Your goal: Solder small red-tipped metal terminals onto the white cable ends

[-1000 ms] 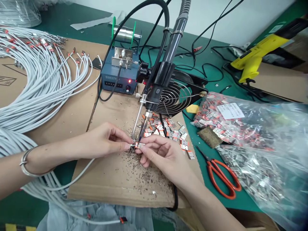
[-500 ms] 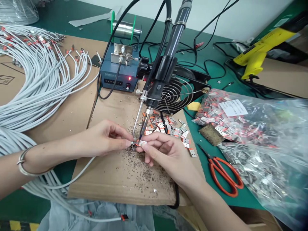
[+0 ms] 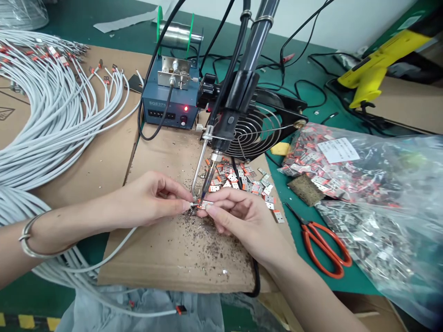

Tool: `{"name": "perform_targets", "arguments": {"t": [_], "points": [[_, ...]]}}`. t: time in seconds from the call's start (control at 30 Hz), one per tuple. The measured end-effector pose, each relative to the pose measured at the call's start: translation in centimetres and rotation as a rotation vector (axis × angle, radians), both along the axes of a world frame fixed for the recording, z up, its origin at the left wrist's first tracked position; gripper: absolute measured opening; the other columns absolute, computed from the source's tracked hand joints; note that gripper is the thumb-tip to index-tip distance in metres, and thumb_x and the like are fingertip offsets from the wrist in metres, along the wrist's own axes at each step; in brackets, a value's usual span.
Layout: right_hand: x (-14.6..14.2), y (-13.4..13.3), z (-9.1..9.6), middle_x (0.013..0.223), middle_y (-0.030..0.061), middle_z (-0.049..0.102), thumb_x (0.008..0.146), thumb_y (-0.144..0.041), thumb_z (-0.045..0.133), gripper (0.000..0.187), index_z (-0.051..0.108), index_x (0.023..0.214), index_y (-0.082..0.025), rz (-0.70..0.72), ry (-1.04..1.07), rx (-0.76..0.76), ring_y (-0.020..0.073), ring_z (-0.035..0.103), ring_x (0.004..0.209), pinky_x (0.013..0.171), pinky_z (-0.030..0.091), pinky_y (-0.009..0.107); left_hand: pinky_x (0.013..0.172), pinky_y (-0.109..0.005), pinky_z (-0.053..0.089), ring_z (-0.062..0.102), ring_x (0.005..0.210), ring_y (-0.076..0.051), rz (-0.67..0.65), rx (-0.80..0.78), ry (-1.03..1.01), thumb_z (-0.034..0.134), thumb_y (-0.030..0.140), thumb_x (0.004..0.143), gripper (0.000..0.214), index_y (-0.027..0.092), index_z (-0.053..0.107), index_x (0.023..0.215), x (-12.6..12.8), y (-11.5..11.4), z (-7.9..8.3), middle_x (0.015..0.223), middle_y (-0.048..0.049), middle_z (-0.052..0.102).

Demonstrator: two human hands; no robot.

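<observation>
Between its thumb and index finger my left hand [image 3: 161, 200] pinches the end of a white cable [image 3: 119, 246], which trails down to the left. My right hand [image 3: 242, 216] is closed on a small metal USB plug [image 3: 206, 204] with an orange insert. Cable end and plug meet under the tip of a mounted soldering iron [image 3: 212, 168]. A thin bent metal solder feed tube [image 3: 200, 166] ends right beside that tip. Fingers and the tip partly cover the joint, so I cannot tell whether it is joined.
Loose USB plugs [image 3: 249, 180] lie behind my right hand, before a fan [image 3: 256, 131]. A blue control box [image 3: 169, 103] carries a solder spool [image 3: 176, 36]. Orange-handled scissors [image 3: 325, 249] and plastic bags [image 3: 374, 221] are at right; bundled white cables [image 3: 58, 124] at left.
The whole view has shifted slightly. Both hands keep the cable end and the plug at the iron tip; the fingers of my right hand have curled in a little.
</observation>
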State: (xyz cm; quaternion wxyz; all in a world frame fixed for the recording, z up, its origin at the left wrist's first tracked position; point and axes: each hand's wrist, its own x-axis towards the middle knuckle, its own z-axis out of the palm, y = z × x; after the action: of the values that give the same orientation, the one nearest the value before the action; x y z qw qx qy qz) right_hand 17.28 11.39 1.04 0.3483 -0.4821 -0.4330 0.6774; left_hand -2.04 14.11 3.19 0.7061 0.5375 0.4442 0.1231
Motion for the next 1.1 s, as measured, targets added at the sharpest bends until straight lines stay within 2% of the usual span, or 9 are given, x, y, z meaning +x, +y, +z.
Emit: {"name": "perform_targets", "arguments": {"t": [0.33,0.63,1.1], "points": [[0.33,0.02,-0.37,0.066,0.0044,0.073,0.071,-0.029,0.073,0.015,0.069,0.081,-0.018,0.039,0.003,0.020,0.0075,0.052,0.044,0.038,0.033,0.018,0.031,-0.014,0.018,0.026,0.035,-0.004,0.002,-0.035,-0.005,0.056,0.025,0.080,0.014,0.012,0.063,0.080,-0.04,-0.05,-0.06,0.046,0.0079,0.037],[0.04,-0.05,-0.07,0.068,0.0029,0.074,0.068,-0.027,0.074,0.013,0.069,0.077,-0.021,-0.002,0.023,0.037,0.0111,0.064,0.053,0.040,0.038,0.020,0.031,-0.014,0.019,0.026,0.034,-0.004,0.016,-0.068,0.033,0.057,0.025,0.080,0.012,0.014,0.064,0.079,-0.18,-0.05,0.08,0.045,0.0079,0.037],[0.12,-0.09,0.02,0.067,0.0026,0.074,0.069,-0.027,0.073,0.013,0.069,0.079,-0.020,-0.006,-0.008,0.055,0.0123,0.064,0.055,0.042,0.041,0.021,0.031,-0.013,0.020,0.027,0.034,-0.003,0.035,-0.095,0.028,0.057,0.023,0.081,0.011,0.014,0.062,0.079,0.15,-0.07,0.02,0.046,0.0078,0.039]]}}
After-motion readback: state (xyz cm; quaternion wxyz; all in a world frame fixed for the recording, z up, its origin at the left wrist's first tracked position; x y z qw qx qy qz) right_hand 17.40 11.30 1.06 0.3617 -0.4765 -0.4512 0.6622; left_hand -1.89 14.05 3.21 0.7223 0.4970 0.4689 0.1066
